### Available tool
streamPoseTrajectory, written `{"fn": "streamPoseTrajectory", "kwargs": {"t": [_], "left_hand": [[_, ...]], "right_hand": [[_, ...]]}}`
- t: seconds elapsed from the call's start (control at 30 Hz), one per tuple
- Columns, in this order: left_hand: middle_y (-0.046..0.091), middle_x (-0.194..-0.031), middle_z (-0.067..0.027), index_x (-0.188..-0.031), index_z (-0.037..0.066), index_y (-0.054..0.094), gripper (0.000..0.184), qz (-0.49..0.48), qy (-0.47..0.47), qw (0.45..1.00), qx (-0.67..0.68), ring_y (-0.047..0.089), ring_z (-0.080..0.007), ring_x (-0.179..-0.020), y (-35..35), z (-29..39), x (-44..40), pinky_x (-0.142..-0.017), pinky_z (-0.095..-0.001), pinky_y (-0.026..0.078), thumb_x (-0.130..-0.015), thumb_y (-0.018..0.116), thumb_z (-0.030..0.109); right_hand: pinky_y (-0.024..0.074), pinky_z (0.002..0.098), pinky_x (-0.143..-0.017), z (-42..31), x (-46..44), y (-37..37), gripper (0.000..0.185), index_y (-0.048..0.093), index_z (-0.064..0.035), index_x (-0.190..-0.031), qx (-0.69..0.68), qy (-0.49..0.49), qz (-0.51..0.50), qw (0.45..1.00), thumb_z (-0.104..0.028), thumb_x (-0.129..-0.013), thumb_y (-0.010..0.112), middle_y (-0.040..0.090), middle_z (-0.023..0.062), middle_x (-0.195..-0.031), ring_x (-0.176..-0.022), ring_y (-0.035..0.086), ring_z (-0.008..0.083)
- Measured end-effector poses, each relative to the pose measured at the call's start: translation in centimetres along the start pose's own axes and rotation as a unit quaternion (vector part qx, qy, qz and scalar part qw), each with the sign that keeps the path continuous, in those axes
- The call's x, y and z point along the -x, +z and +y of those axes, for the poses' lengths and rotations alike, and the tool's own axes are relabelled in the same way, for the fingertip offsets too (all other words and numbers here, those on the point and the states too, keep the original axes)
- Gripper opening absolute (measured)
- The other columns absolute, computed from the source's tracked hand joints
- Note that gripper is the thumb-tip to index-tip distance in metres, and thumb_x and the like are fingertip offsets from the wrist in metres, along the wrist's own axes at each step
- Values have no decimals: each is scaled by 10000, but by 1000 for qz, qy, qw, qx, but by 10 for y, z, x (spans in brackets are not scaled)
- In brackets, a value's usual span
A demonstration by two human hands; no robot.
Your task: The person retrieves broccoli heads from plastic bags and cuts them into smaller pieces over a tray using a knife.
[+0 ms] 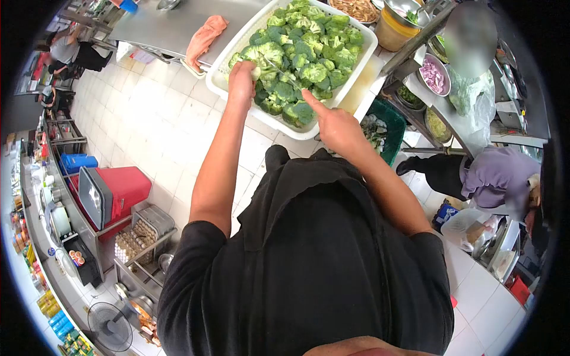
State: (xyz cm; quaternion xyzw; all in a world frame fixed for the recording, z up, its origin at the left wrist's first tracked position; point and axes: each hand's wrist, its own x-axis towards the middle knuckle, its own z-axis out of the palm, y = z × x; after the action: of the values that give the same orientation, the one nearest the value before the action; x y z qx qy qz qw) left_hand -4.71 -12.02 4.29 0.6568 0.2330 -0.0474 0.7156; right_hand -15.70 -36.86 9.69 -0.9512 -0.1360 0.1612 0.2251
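A white plastic basket [216, 70] full of cut broccoli florets [314, 53] is in front of me. My left hand [241, 85], at its left side, is closed round the pale stem of a larger broccoli head [261, 54]. My right hand [341, 127] is closed round a knife, its index finger stretched along the back. The thin knife blade [287, 75] points up and left, its tip at the broccoli head in my left hand. The knife's handle is hidden inside my right fist.
An orange cloth [205, 40] lies on the steel table [160, 26] at left. A dark green crate [392, 127] stands right of the basket. Bowls, one with sliced purple onion [433, 76], line the right side. Another person [499, 178] bends over at right; others are far left.
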Motion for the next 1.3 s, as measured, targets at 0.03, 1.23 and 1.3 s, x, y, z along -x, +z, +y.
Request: {"fn": "streamPoseTrajectory", "kwargs": {"t": [0.03,1.23,1.3], "left_hand": [[503,-718,9,-975,113,599,166,0,17,1000,-13,394,-93,-528,1,1,0,-429,-291,283,-923,607,270],[687,-793,-195,-1192,87,573,423,16,274,887,-372,689,-375,-748,-21,-15,26,-741,-481,535,-830,688,274],[685,-792,-191,-1188,87,570,421,11,274,893,-357,682,-374,-733,-24,-18,22,-736,-483,532,-829,687,275]], "right_hand": [[543,499,-788,8,0,4,683,380,-293,-1613,-64,-36,31,997,-78,-983,537,699,296,-948,-826,691,429],[554,402,-760,4,21,-44,653,409,-273,-1608,-271,69,-85,956,-84,-996,537,691,157,-817,-755,656,249],[551,366,-753,3,38,-53,643,395,-269,-1614,-309,150,-123,931,-118,-1011,556,707,137,-847,-741,631,202]]}}
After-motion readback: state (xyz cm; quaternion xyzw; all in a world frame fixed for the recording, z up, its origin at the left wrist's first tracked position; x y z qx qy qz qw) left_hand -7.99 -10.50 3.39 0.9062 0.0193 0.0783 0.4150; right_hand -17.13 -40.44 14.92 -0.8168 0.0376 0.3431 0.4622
